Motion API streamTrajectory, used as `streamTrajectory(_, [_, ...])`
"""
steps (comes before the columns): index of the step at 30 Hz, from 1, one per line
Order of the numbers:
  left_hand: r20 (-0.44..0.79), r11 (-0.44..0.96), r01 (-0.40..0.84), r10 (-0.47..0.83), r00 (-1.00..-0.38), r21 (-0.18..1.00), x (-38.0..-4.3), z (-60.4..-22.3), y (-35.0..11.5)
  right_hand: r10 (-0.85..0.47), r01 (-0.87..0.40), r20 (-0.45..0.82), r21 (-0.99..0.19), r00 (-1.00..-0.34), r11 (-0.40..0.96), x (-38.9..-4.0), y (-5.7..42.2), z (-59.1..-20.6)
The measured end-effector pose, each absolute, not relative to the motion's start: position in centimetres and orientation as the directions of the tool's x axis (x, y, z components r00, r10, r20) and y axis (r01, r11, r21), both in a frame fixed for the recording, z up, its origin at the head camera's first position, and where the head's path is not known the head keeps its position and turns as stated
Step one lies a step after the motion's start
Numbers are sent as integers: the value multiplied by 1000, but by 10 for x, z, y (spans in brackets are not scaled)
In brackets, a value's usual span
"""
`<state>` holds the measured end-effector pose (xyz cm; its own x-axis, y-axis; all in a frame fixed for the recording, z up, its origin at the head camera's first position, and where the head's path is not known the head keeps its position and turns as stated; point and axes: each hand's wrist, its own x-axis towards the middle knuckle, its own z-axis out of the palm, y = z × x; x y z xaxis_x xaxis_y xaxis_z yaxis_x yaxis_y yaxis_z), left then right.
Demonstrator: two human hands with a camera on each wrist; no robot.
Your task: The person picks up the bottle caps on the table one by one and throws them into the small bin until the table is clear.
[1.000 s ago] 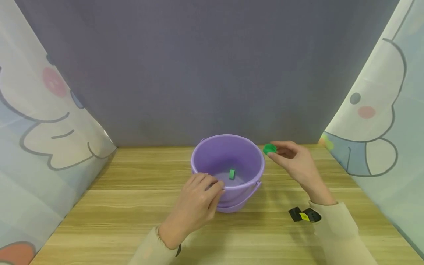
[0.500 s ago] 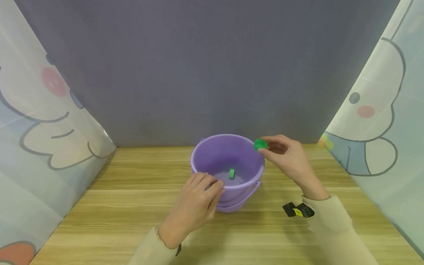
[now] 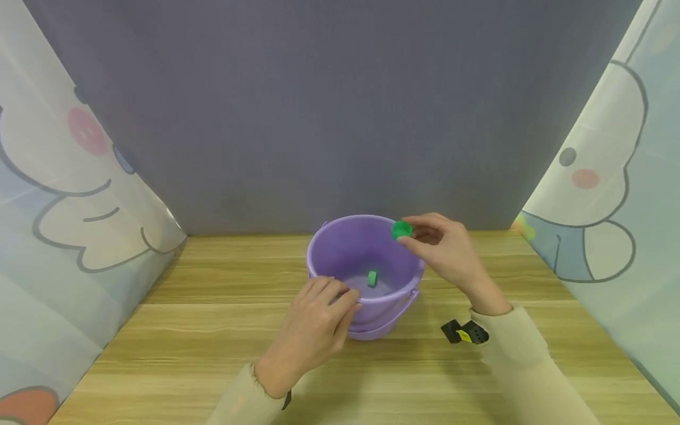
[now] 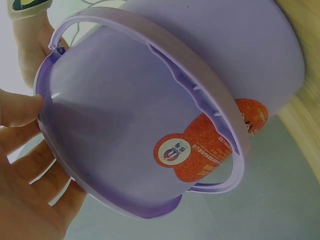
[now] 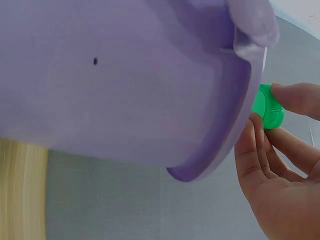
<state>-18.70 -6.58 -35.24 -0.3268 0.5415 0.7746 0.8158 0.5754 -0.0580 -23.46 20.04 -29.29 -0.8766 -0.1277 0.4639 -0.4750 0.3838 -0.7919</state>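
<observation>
A purple bucket [image 3: 382,310] stands upright on the wooden table. My left hand [image 3: 317,316] grips its near rim; in the left wrist view the thumb lies on the outer side, with the other fingers past the rim. Between the thumb and fingers of my right hand [image 3: 446,251] I pinch a green bottle cap [image 3: 401,231], held over the bucket's far right rim with its hollow side up. The right wrist view shows the ridged side of the bottle cap [image 5: 274,107] beyond the rim. A small green block [image 3: 372,278] lies on the bucket's bottom.
The bucket's handle [image 4: 175,52] hangs down on the near side, by a red sticker [image 4: 192,155]. Behind the wooden table [image 3: 212,330] rises a grey panel [image 3: 340,118]. Cartoon-printed sheets [image 3: 589,206] flank both sides.
My right hand has moved left with the bottle cap, from beside the bucket to above its rim. The left hand, the bucket and the green block have stayed put.
</observation>
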Motion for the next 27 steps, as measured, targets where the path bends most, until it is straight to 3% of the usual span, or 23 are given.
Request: streamTrajectory(27, [769, 582, 810, 550, -326, -73, -186, -352, -66, -171, -499, 476, -745, -863, 443, -238, 179, -292])
